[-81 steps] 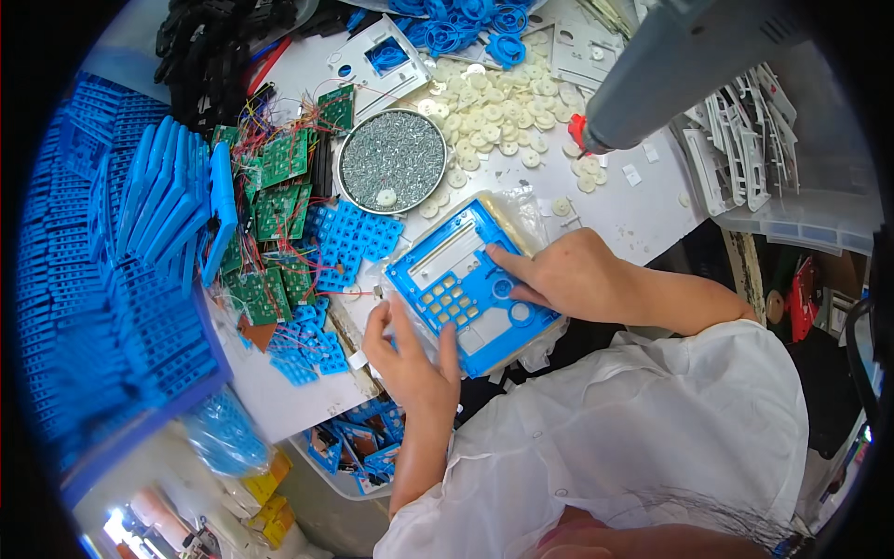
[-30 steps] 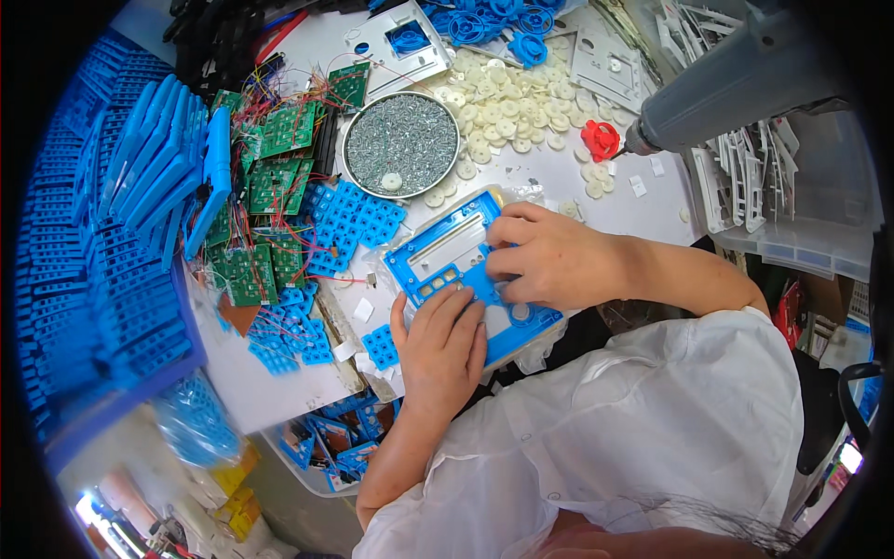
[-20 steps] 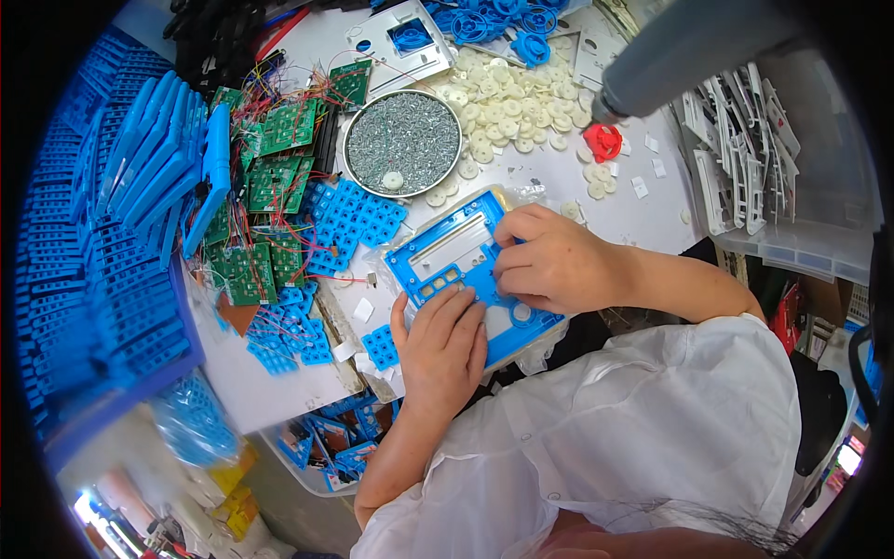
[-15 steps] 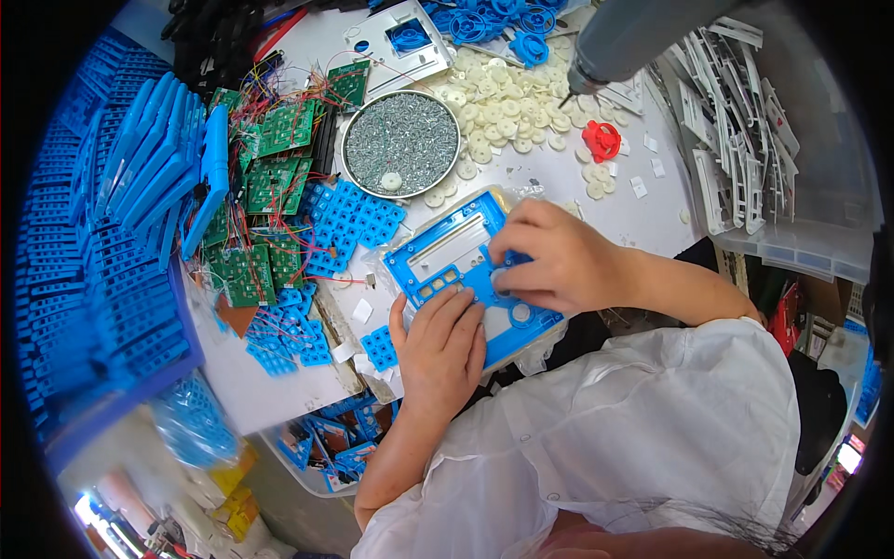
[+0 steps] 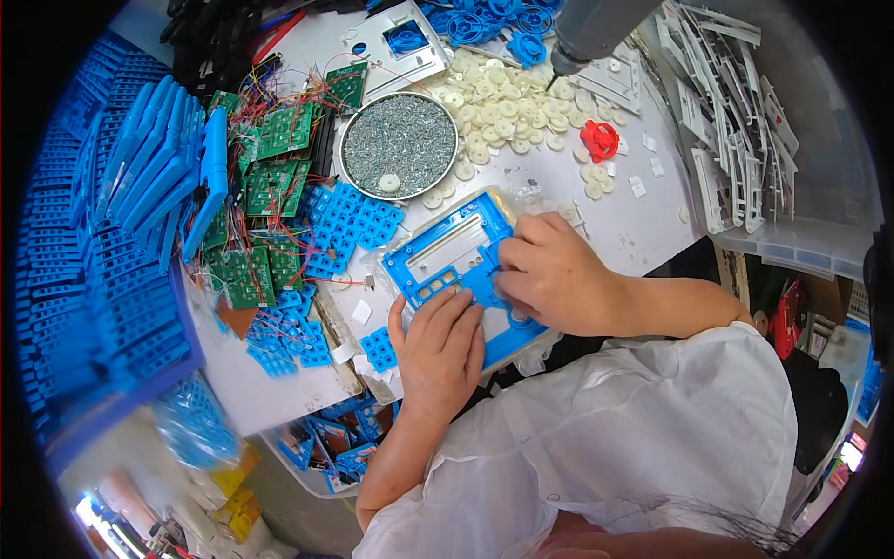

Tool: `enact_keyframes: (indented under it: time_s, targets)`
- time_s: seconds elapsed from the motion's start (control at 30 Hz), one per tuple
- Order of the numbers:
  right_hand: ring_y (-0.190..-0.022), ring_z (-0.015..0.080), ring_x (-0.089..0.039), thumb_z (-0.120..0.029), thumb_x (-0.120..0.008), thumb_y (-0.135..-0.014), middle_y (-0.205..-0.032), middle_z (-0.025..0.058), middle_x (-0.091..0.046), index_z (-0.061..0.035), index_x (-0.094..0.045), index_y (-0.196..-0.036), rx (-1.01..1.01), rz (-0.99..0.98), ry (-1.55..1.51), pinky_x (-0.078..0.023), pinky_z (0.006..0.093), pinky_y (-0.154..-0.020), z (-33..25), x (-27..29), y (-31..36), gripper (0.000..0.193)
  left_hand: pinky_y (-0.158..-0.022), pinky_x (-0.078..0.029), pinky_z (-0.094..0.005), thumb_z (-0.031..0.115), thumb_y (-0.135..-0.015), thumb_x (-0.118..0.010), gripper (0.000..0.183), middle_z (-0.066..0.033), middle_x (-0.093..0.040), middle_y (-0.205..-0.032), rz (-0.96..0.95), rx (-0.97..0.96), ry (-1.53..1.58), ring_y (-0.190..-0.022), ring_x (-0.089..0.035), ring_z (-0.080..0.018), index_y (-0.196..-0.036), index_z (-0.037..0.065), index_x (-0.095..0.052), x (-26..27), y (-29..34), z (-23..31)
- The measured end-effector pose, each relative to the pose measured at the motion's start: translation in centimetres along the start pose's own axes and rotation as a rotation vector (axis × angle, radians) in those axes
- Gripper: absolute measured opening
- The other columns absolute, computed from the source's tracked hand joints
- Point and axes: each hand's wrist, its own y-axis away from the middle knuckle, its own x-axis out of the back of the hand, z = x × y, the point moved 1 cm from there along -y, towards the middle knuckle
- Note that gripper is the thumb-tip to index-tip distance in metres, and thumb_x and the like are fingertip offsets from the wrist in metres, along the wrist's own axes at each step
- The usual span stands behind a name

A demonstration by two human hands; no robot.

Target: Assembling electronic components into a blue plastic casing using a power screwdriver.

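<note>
A blue plastic casing panel [image 5: 480,282] with slots and small square openings lies tilted at the table's front edge, on clear plastic wrap. My left hand [image 5: 440,352] rests flat over its near left part, fingers stretched out beside the square openings. Over the panel's right side, my right hand [image 5: 568,279] has its fingers bent and pressed together at the surface. Whatever they pinch is hidden beneath them. Just left of the panel is a small blue button pad [image 5: 379,349].
Beyond the panel stands a round dish of screws [image 5: 400,149], beside spread cream discs [image 5: 503,107] and a red part [image 5: 600,141]. A grey power screwdriver [image 5: 596,33] hangs above. Wired green circuit boards [image 5: 284,130] and stacked blue casings [image 5: 149,158] fill the left; a clear bin [image 5: 792,247] stands right.
My right hand has shifted slightly toward me over the panel, its fingers drawn closer together. The hanging screwdriver has swung a little left. My left hand stays in place.
</note>
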Motion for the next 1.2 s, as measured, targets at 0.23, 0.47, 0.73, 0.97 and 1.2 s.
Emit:
enact_keyframes:
  time_s: [0.23,0.47,0.73,0.97,1.2]
  targets:
    - [-0.096,0.0258,-0.056,-0.009,-0.082,-0.065,-0.095,0.0022,-0.062,-0.0115,-0.076,-0.094,0.034,0.066,-0.112,-0.045,0.0398,-0.085,0.9,0.6,-0.2,0.029,-0.118,-0.026,-0.0571,0.012,-0.085,-0.074,0.028,-0.0042,-0.069,-0.122,-0.024,-0.015,-0.021,-0.120,-0.063,-0.0234,-0.113,0.010,-0.072,0.0,0.1,-0.1]
    - [-0.087,0.0253,-0.057,-0.004,-0.084,-0.070,-0.088,0.0031,-0.064,-0.0085,-0.076,-0.094,-0.041,0.130,-0.182,-0.045,0.0369,-0.081,1.3,1.8,1.7,0.025,-0.118,-0.019,-0.0649,0.022,-0.082,-0.078,0.047,-0.0029,-0.061,-0.137,-0.172,-0.124,-0.122,-0.122,-0.057,-0.0251,-0.126,0.014,-0.067,0.3,-1.1,0.6]
    - [-0.086,0.0251,-0.056,-0.011,-0.081,-0.073,-0.086,0.0019,-0.060,-0.0096,-0.072,-0.084,-0.046,0.155,-0.213,-0.044,0.0395,-0.080,1.4,1.3,2.8,0.015,-0.117,-0.013,-0.0702,0.034,-0.084,-0.075,0.052,0.0027,-0.059,-0.138,-0.294,-0.204,-0.242,-0.125,-0.055,-0.0227,-0.130,0.012,-0.067,0.0,-1.6,1.0]
    - [-0.085,0.0254,-0.054,-0.014,-0.081,-0.073,-0.084,0.0032,-0.058,-0.0094,-0.071,-0.082,0.003,0.121,-0.164,-0.045,0.0390,-0.081,1.1,0.9,2.6,0.013,-0.117,-0.014,-0.0716,0.036,-0.086,-0.073,0.054,-0.0006,-0.057,-0.139,-0.312,-0.208,-0.341,-0.127,-0.053,-0.0232,-0.132,0.008,-0.067,-0.4,-1.3,1.6]
    - [-0.085,0.0261,-0.054,-0.015,-0.084,-0.074,-0.083,0.0036,-0.056,-0.0095,-0.075,-0.091,0.035,0.137,-0.106,-0.045,0.0403,-0.078,1.4,1.3,2.5,0.020,-0.116,-0.020,-0.0700,0.035,-0.086,-0.071,0.056,-0.0053,-0.056,-0.138,-0.328,-0.237,-0.446,-0.126,-0.051,-0.0251,-0.132,0.005,-0.066,-0.7,-1.3,2.9]
